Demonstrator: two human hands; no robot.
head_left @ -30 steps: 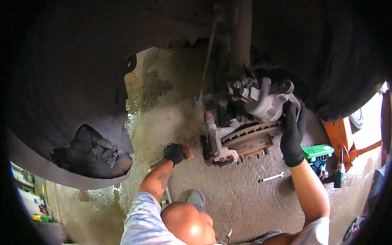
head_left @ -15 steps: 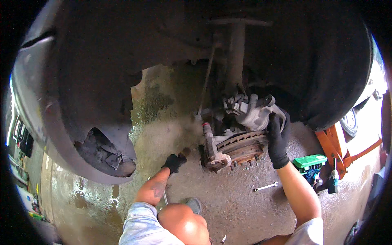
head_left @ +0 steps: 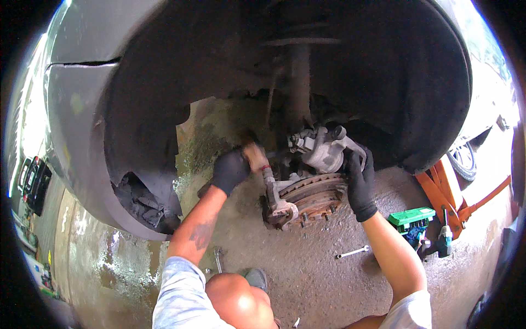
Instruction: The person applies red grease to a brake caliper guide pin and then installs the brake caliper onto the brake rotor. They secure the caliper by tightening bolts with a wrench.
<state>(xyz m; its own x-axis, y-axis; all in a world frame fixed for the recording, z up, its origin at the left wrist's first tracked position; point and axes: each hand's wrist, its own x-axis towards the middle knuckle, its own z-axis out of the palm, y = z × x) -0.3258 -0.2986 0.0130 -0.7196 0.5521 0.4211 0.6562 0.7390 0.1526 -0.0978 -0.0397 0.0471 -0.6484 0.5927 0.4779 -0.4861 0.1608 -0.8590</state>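
Note:
My left hand (head_left: 230,171), in a black glove, is closed round what looks like a hammer (head_left: 255,157). Its brownish head is blurred by motion, close to the left end of the caliper bracket (head_left: 272,194). A grey brake caliper (head_left: 324,156) sits tilted up above the rusty brake disc (head_left: 312,193). My right hand (head_left: 360,186), gloved in black too, grips the caliper's right side, its fingertips partly hidden behind the metal. Behind the caliper rises the strut (head_left: 300,82).
The dark wheel arch (head_left: 148,109) surrounds the parts. On the wet concrete lie a wrench (head_left: 353,252) and another wrench (head_left: 218,260). To the right are a green case (head_left: 411,218), a power tool (head_left: 444,241) and an orange jack (head_left: 438,189).
My left hand has risen with the hammer from low over the floor to beside the bracket. The right hand stays on the caliper. The whole view has shifted slightly.

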